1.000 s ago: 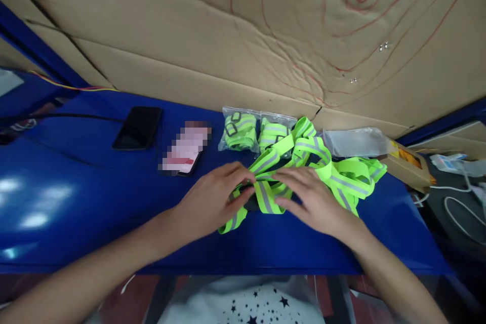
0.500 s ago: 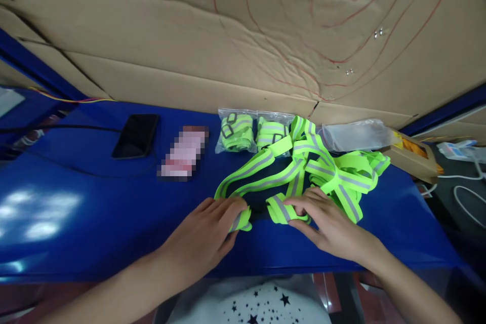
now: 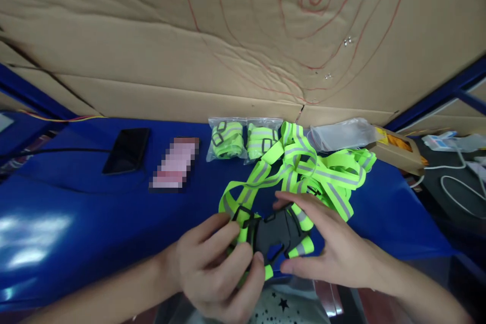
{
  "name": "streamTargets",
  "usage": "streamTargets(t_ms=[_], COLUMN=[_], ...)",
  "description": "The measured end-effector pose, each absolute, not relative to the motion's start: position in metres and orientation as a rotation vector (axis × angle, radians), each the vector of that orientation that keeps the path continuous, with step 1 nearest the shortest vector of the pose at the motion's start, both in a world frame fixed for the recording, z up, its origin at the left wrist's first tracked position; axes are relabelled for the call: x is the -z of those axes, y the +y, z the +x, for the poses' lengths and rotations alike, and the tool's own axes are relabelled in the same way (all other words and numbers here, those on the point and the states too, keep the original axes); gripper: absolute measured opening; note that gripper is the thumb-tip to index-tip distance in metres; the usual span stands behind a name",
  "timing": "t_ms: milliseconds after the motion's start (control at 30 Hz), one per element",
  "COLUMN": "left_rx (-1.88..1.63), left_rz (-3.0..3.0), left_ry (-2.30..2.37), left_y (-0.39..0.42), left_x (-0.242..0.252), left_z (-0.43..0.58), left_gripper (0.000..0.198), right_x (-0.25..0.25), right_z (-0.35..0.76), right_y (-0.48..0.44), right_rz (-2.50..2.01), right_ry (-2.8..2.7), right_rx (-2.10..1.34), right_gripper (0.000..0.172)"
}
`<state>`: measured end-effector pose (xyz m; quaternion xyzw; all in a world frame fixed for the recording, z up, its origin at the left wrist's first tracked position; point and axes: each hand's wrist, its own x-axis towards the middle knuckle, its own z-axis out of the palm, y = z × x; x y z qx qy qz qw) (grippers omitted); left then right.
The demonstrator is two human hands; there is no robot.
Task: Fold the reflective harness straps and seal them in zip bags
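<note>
A black side-release buckle [image 3: 271, 235], with its halves together, is held up near the table's front edge. Neon yellow-green webbing with a grey reflective stripe runs from both its ends. My left hand [image 3: 222, 263] is closed on the buckle's left end and the strap there, its fingers partly hiding a black slider. Around the right end, my right hand [image 3: 330, 243] is spread, thumb below and fingers above; whether it touches the buckle is unclear. Behind the hands, the reflective strap [image 3: 288, 167] lies in loose loops, joining a tangled heap to the right.
Two clear bags [image 3: 227, 142] of folded reflective straps stand against the cardboard wall [image 3: 152, 61]. A flat plastic bag [image 3: 341, 136] and an open cardboard box [image 3: 402, 154] are at back right. On the left lie a black phone [image 3: 126, 151] and a blurred-out pink-screened device [image 3: 175, 164].
Both hands have come closer together and nearer to me. The black buckle now shows between them. My right hand has opened from its pinch on the webbing. The view has shifted slightly.
</note>
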<state>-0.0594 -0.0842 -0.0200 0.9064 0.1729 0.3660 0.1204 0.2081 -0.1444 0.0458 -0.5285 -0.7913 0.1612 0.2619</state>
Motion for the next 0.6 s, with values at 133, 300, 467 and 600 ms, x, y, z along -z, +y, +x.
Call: streamTargets(t_ms=[133, 300, 467, 600], left_rx=[-1.053, -0.993, -0.858, -0.836], left_rz=[2.752, 2.547, 2.715, 3.118], left_ry=[0.352, 0.726, 0.691, 0.7], left_y=[-0.061, -0.055, -0.047, -0.04], left_x=[-0.003, -0.019, -0.016, -0.013], left_z=[-0.045, -0.032, -0.014, -0.003], left_gripper=[0.049, 0.059, 0.029, 0.018], right_x=[-0.042, -0.029, -0.028, -0.022], right_z=[0.206, 0.205, 0.2, 0.194], right_y=[-0.133, -0.13, -0.127, -0.127], right_rz=[-1.425, -1.389, -1.396, -1.543], right_ry=[-2.005, -2.069, -2.143, -2.26], right_rx=[-0.383, -0.208, -0.111, 0.102], right_gripper=[0.07, 0.065, 0.075, 0.084])
